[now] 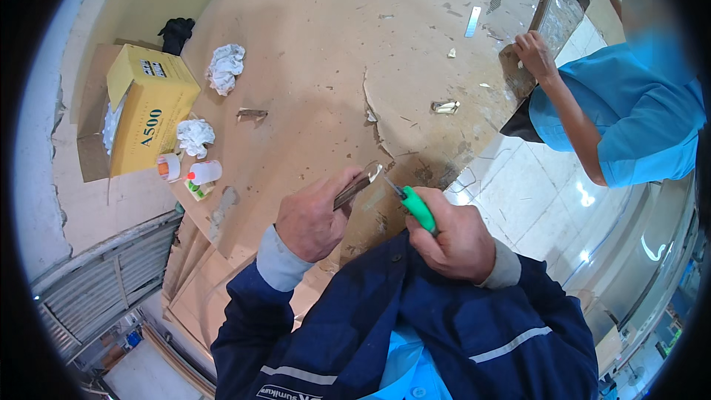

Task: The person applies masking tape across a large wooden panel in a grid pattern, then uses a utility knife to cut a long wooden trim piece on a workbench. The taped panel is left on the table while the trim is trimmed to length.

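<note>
In front of my chest, my left hand [315,213] is closed round a short dark brown strip [351,192] with a shiny, pale tip. My right hand [458,238] grips a green-handled tool [420,211] with a thin dark metal end; whether it is a blade or a driver I cannot tell. The tool's end points at the strip's pale tip, close to it, and I cannot make out whether they touch. Both hands are above the near edge of a table covered in brown paper [296,126], which is torn and stained.
At the left stand a yellow carton [152,111], crumpled white paper [225,69], a red-capped bottle [205,172] and a tape roll [169,167]. Small brown pieces [252,113] and a metal strip [472,21] lie on the table. A co-worker in blue [629,111] is at the right edge.
</note>
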`<state>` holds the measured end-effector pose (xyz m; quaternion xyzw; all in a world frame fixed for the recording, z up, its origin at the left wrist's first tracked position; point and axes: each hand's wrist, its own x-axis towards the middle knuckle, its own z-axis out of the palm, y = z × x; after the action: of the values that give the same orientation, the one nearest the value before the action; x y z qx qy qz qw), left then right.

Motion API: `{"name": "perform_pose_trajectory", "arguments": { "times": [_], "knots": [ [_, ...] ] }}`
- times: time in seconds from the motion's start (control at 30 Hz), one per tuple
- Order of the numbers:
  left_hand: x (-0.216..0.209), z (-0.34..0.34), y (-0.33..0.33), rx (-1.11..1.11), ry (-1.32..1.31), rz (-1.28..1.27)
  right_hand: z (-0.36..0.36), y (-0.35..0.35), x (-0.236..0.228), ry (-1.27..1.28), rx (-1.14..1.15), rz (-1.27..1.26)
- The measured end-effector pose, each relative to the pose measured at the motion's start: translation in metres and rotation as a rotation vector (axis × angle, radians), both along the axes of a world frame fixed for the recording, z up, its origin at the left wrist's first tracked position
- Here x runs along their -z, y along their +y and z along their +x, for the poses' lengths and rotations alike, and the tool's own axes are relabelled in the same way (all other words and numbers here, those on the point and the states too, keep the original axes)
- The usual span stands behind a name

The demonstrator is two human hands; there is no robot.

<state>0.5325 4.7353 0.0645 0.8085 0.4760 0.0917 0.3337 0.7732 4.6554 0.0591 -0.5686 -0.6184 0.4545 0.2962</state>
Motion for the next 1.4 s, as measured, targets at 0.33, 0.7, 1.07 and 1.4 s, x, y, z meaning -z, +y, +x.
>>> {"name": "perform_pose_trajectory", "arguments": {
  "times": [0.33,0.7,1.07,1.4],
  "knots": [
    [0.007,0.031,0.0,-0.056,-0.026,0.048,-0.002,-0.002,0.031,-0.114,0.081,0.21],
    [0.013,0.024,0.004,-0.065,-0.097,-0.187,0.026,0.01,0.087,-0.075,0.168,-0.237],
    [0.027,0.008,0.033,-0.197,-0.372,-0.738,0.012,0.036,0.049,0.613,0.253,-0.362],
    [0.031,-0.012,0.055,-0.141,-0.561,-0.912,-0.025,0.086,0.035,0.374,0.108,0.081]
  ]
}}
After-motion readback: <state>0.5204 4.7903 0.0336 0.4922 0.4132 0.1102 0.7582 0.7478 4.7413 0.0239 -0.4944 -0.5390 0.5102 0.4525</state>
